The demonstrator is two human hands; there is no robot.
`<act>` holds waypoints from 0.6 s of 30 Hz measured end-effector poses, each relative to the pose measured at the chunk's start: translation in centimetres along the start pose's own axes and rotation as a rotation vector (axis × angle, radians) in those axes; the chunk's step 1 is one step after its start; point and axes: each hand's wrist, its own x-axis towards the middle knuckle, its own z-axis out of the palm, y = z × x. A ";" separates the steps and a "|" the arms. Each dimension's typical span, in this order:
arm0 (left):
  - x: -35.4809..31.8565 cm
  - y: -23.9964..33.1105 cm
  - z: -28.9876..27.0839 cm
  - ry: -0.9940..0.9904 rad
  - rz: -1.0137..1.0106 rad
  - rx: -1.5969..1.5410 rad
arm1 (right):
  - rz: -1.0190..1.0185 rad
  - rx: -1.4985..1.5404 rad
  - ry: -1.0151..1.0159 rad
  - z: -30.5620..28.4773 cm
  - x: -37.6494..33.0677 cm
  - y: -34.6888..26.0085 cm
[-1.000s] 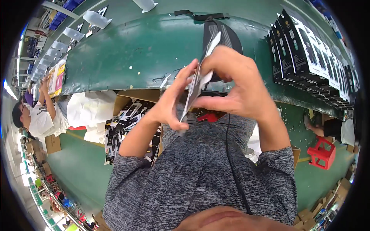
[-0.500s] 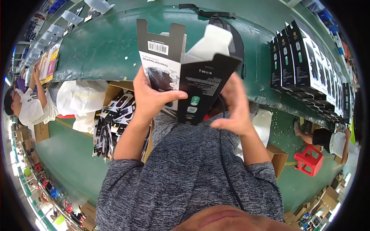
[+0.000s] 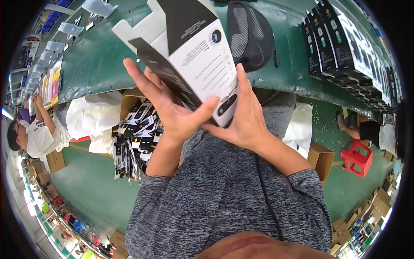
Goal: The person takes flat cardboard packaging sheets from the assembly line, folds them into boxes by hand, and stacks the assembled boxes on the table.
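One black-and-white box [image 3: 200,56], flaps open at its far end, tilts over the near edge of the green table [image 3: 101,67]. The left hand [image 3: 172,118] spreads its fingers, thumb against the box, while the right hand [image 3: 246,121] grips its lower end; beyond lies a mesh bag [image 3: 256,41].

On my feed I see the carton [image 3: 194,60] at upper centre, stacked boxes [image 3: 345,47] upper right on the tabletop [image 3: 103,64], packaging [image 3: 140,134] centre-left in an open box [image 3: 128,102].
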 end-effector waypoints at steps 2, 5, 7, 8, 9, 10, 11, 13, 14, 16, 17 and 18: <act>-0.1 -0.8 -1.2 -0.063 -0.041 -0.129 | 0.006 0.088 -0.026 -0.2 -0.1 0.4; -1.3 -1.1 -3.3 -0.262 -0.263 -0.363 | -0.085 0.558 -0.111 -1.1 2.1 0.6; -1.0 -1.0 -4.0 -0.379 -0.256 -0.377 | -0.185 0.630 -0.097 -1.1 4.6 0.3; -0.7 -1.1 -4.2 -0.436 -0.221 -0.329 | -0.257 0.598 -0.100 -0.9 5.3 0.3; -0.7 -0.8 -3.5 -0.374 -0.218 -0.390 | -0.260 0.602 -0.096 -1.0 5.3 0.1; -0.4 -1.1 -3.3 -0.375 -0.216 -0.382 | -0.273 0.497 -0.118 -1.0 5.3 0.0; 0.1 -1.5 -3.2 -0.322 -0.115 -0.335 | -0.286 0.392 -0.140 -1.0 5.3 0.0; 0.2 -0.8 -2.5 -0.196 -0.061 -0.341 | -0.282 0.417 -0.048 -0.5 4.8 0.0; 0.3 -1.0 -2.8 -0.196 -0.063 -0.329 | -0.271 0.433 0.040 -0.2 4.7 0.0; 0.9 -1.8 -2.7 -0.298 0.164 -0.312 | -0.380 0.370 0.072 -0.2 5.3 0.3; 0.9 -1.9 -2.4 -0.262 0.173 -0.338 | -0.429 0.493 0.113 0.3 5.4 0.6; 1.2 -1.9 -2.1 -0.266 0.177 -0.341 | -0.478 0.616 0.155 0.3 5.5 0.9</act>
